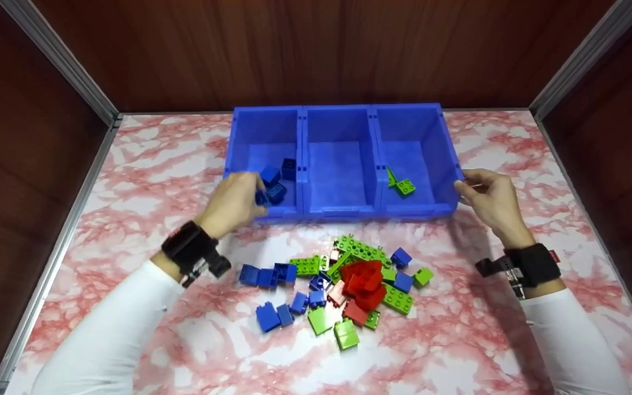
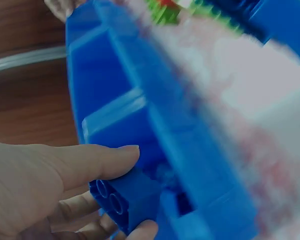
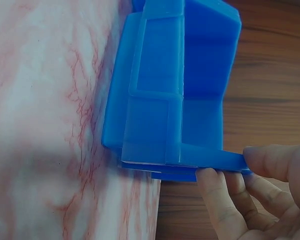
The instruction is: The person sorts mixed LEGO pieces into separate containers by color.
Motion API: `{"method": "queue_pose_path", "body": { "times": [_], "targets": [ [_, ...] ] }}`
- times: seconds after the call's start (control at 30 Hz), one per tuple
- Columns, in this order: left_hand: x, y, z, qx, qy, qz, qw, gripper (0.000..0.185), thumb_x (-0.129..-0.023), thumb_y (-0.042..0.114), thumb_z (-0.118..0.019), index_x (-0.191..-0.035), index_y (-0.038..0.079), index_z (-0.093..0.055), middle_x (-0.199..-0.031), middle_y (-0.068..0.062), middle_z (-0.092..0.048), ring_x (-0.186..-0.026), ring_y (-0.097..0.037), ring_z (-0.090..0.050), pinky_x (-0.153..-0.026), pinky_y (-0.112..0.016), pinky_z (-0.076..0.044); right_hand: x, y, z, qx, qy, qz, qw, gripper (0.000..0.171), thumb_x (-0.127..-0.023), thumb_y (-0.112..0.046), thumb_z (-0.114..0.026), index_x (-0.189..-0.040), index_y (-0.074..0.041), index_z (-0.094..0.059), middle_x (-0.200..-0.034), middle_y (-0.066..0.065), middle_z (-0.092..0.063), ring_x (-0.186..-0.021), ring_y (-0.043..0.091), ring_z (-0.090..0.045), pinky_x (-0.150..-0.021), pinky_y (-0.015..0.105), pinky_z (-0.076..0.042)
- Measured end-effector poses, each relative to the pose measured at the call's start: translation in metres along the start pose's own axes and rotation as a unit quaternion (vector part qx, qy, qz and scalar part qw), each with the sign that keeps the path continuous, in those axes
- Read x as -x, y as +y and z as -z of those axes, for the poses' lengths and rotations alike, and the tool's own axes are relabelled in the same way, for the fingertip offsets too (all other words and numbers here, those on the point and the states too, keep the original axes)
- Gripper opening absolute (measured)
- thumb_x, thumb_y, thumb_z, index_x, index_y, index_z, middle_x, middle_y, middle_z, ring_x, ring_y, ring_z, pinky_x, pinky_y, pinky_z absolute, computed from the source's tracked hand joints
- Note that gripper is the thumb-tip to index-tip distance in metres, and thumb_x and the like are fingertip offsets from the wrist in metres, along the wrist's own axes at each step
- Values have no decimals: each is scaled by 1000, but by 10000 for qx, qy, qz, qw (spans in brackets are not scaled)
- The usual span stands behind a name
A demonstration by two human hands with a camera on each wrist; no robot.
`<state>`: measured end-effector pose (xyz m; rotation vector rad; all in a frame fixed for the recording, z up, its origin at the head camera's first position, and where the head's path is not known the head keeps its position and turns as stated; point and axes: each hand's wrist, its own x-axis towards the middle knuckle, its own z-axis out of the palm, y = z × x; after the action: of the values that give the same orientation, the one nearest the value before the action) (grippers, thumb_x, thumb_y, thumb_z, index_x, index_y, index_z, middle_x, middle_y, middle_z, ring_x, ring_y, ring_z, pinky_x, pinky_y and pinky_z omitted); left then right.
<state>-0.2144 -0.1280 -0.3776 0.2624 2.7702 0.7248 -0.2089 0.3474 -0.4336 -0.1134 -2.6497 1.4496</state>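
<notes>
Three blue bins stand side by side at the back of the table. My left hand [image 1: 239, 200] reaches over the front of the left bin [image 1: 264, 126] and pinches a blue brick [image 2: 127, 197] between thumb and fingers. Other blue bricks [image 1: 277, 175] lie inside that bin. My right hand [image 1: 478, 192] grips the right rim of the right bin [image 1: 447, 159], thumb above and fingers below, as the right wrist view shows on the bin's edge [image 3: 210, 160]. Two green bricks [image 1: 401, 184] lie in that bin. The middle bin [image 1: 338, 126] holds nothing.
A pile of loose bricks [image 1: 349, 285], blue, green and red, lies on the pink marbled table [image 1: 129, 181] in front of the bins. Dark wooden walls with metal corner rails [image 1: 58, 60] close in the left, back and right sides.
</notes>
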Motion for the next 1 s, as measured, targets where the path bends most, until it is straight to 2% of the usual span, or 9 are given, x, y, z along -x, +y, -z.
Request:
{"method": "queue_pose_path", "body": {
  "times": [0.1,0.23,0.4,0.53,0.7,0.8,1.0],
  "targets": [
    [-15,1,9,-285,286,-104,9991,42,-87,6,-83,-123,-5,-65,-123,-25,-71,-111,-41,-69,-98,-50,-61,0,-1,-1,-36,36,42,10000,35,-101,-13,-70,-130,6,-69,-88,-15,-66,-78,-2,-67,-76,18,-63],
    [-37,-3,10,-838,621,-345,9939,38,-85,3,-83,-118,-7,-67,-119,-28,-71,-113,-45,-68,-102,-55,-57,0,-2,-2,-59,47,-8,10000,34,-101,-13,-70,-129,6,-69,-89,-14,-70,-79,-2,-67,-76,19,-64],
    [-52,-10,-1,-1758,766,-790,9782,23,-85,-5,-73,-107,-10,-69,-110,-32,-72,-104,-50,-70,-93,-60,-60,0,-4,-5,-43,-9,-24,10000,35,-101,-14,-69,-130,5,-69,-96,-7,-71,-80,-1,-67,-77,19,-64],
    [-57,-14,-11,-2140,726,-918,9698,22,-86,-10,-62,-106,-10,-71,-108,-34,-73,-101,-52,-72,-86,-62,-63,0,-4,-6,71,-29,21,10000,35,-101,-13,-69,-131,5,-69,-98,-6,-70,-81,0,-67,-76,19,-64],
    [-61,-19,-19,-2103,591,-959,9711,21,-86,-10,-63,-105,-9,-70,-107,-34,-73,-100,-51,-73,-88,-60,-63,-1,-2,-6,195,-43,-15,9998,35,-102,-14,-68,-132,4,-68,-105,5,-73,-82,1,-66,-76,19,-64],
    [-60,-21,-20,-2011,566,-957,9732,22,-85,-10,-65,-106,-10,-69,-107,-33,-73,-101,-50,-72,-89,-60,-63,-2,-1,-5,258,-63,-48,9996,36,-102,-15,-68,-133,3,-68,-107,7,-73,-83,1,-66,-77,19,-64],
    [-44,-15,-13,-1690,604,-1171,9768,29,-87,0,-77,-114,-9,-68,-110,-30,-73,-101,-46,-71,-93,-56,-62,0,0,0,229,10,-39,9997,35,-102,-14,-69,-132,3,-69,-105,6,-75,-81,1,-67,-76,19,-64]
  ]
}}
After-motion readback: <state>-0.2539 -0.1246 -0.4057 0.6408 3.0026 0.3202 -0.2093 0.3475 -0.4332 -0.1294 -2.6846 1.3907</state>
